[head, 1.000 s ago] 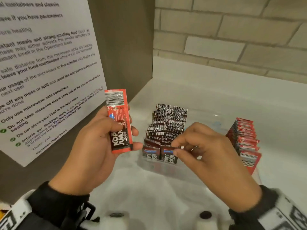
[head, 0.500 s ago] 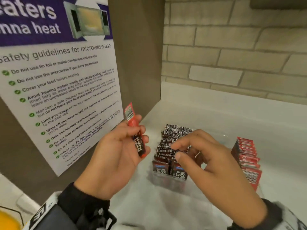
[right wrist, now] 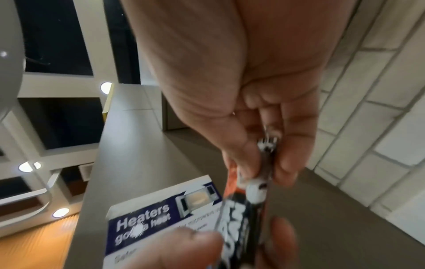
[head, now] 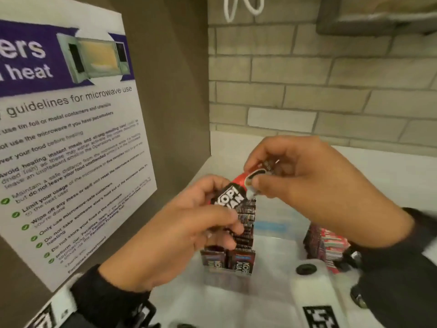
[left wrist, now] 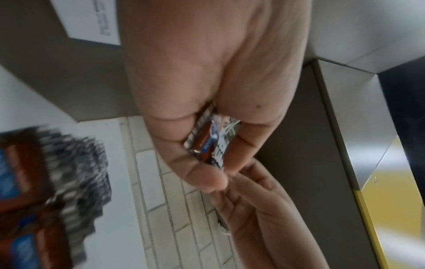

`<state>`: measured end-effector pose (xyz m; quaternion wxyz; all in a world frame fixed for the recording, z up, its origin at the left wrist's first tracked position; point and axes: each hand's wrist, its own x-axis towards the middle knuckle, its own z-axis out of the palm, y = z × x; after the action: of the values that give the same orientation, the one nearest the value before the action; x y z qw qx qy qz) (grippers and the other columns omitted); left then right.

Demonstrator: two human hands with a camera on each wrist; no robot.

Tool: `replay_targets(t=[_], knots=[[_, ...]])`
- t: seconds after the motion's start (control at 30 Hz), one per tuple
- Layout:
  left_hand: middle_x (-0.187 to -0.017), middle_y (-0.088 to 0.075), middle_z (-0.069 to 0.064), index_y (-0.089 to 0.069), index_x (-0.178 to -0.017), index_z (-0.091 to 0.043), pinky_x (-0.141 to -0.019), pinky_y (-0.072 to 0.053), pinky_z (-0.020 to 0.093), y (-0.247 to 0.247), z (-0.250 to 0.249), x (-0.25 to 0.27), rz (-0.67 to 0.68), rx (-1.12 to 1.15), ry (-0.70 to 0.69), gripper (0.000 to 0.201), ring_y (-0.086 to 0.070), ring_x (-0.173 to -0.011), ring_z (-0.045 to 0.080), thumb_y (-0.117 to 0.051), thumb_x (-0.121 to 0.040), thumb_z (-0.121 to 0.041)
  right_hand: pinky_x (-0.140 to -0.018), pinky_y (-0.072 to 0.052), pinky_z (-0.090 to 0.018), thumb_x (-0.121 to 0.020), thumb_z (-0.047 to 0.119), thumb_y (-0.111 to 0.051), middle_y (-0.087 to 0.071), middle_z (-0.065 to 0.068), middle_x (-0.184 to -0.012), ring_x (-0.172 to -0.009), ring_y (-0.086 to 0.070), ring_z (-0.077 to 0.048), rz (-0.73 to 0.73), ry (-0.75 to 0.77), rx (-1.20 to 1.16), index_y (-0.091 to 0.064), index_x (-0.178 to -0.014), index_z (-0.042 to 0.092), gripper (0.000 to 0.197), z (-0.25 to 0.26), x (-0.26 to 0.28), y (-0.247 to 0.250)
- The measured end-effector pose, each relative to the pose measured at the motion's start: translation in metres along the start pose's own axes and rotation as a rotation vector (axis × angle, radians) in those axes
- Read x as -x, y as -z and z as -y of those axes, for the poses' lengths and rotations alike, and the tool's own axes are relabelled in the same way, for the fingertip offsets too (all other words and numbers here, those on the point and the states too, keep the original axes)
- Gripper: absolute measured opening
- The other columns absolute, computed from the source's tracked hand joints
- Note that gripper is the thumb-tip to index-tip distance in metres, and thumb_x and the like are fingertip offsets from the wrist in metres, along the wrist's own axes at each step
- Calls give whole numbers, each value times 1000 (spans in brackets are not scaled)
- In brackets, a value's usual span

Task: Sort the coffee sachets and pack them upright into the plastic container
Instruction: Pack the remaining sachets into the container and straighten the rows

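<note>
A red and black coffee sachet [head: 237,194] is held between both hands above the clear plastic container [head: 224,281]. My left hand [head: 227,205] grips its lower end with curled fingers and thumb. The right hand [head: 255,175] pinches its upper end. In the left wrist view the sachet [left wrist: 211,141] lies between left thumb and fingers, with the right hand [left wrist: 253,196] just beyond. The right wrist view has the sachet [right wrist: 241,216] edge-on under the pinching fingers [right wrist: 282,163]. Brown sachets [head: 244,233] stand upright in rows in the container. Red sachets [head: 329,243] stand at its right side.
A brown cabinet side with a microwave safety poster [head: 71,150] rises close on the left. A brick wall [head: 319,91] closes the back of the white counter [head: 378,176]. Wrist camera mounts [head: 307,292] sit low in the head view.
The right hand has left the packed brown rows and risen to pinch the sachet's top. The left hand tilted the sachet to the right. The head view has tilted upward.
</note>
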<state>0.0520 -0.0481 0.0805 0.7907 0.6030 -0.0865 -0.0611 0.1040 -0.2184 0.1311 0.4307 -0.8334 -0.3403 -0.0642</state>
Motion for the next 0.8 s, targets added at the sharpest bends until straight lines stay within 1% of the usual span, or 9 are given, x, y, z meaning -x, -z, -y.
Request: replay_targets(t=[0.07, 0.13, 0.2, 0.3, 0.37, 0.47, 0.53, 0.63, 0.8], knots=[[-72, -65, 7, -61, -90, -9, -56, -54, 19, 2, -10, -12, -149, -2, -148, 30, -65, -62, 13, -74, -65, 2, -71, -59, -41, -77, 3, -71, -69, -5, -76, -67, -69, -22, -92, -118, -190, -63, -76, 15, 15, -6, 3, 5], [-70, -66, 3, -59, -93, -10, -55, -52, 17, 1, -20, -26, -239, -44, -286, 31, -62, -59, 10, -70, -64, -7, -72, -58, -39, -76, 8, -73, -69, -10, -78, -70, -71, -26, -59, -189, -249, -60, -77, 10, 12, -10, 8, 4], [-69, -67, 2, -58, -93, -12, -55, -51, 18, -4, -30, -37, -248, -217, -379, 35, -59, -56, 8, -78, -65, -10, -73, -54, -33, -74, 19, -74, -70, -2, -82, -70, -69, -20, -24, -185, -126, -63, -83, 14, 15, -12, 10, 8], [-73, -68, 4, -60, -89, -14, -67, -55, 33, -20, -44, -48, -157, -608, -436, 29, -61, -61, 12, -81, -70, -10, -67, -50, -30, -74, 26, -71, -68, 5, -83, -65, -62, -11, -87, -75, 37, -65, -90, 23, 17, 2, 0, 31], [-75, -69, 7, -59, -87, -11, -70, -56, 35, -32, -49, -52, -112, -720, -444, 26, -63, -65, 15, -80, -73, -9, -65, -55, -29, -75, 26, -70, -67, 5, -76, -60, -61, -6, -57, -9, 200, -64, -88, 25, 15, 15, -9, 43], [-76, -69, 4, -51, -88, -17, -68, -56, 29, -35, -47, -57, -112, -734, -444, 33, -65, -67, 14, -79, -73, -10, -54, -56, -18, -80, 23, -68, -65, 5, -73, -56, -64, 0, 19, 6, 420, -56, -82, 30, 14, 18, -23, 50], [-91, -71, 1, -49, -97, -23, -80, -56, 34, -27, -39, -55, -132, -694, -422, 38, -67, -82, 15, -79, -73, -24, -51, -56, -17, -82, 19, -67, -65, 2, -77, -53, -64, 1, 93, -66, 429, -54, -81, 26, 14, 13, -30, 51], [-111, -68, -6, -52, -102, -33, -93, -52, 39, -9, -24, -38, -218, -574, -389, 43, -62, -102, 11, -70, -65, -46, -55, -57, -20, -82, 13, -68, -69, 0, -77, -57, -68, -5, 188, -207, 493, -61, -87, 16, 8, -3, -35, 49], [-113, -66, -15, -63, -98, -38, -97, -44, 34, 28, 18, 0, -359, -399, -231, 42, -60, -107, 1, -68, -57, -50, -70, -59, -30, -82, 8, -66, -72, -8, -78, -69, -71, -20, 325, -394, 544, -68, -87, 6, 6, -40, -43, 22]])
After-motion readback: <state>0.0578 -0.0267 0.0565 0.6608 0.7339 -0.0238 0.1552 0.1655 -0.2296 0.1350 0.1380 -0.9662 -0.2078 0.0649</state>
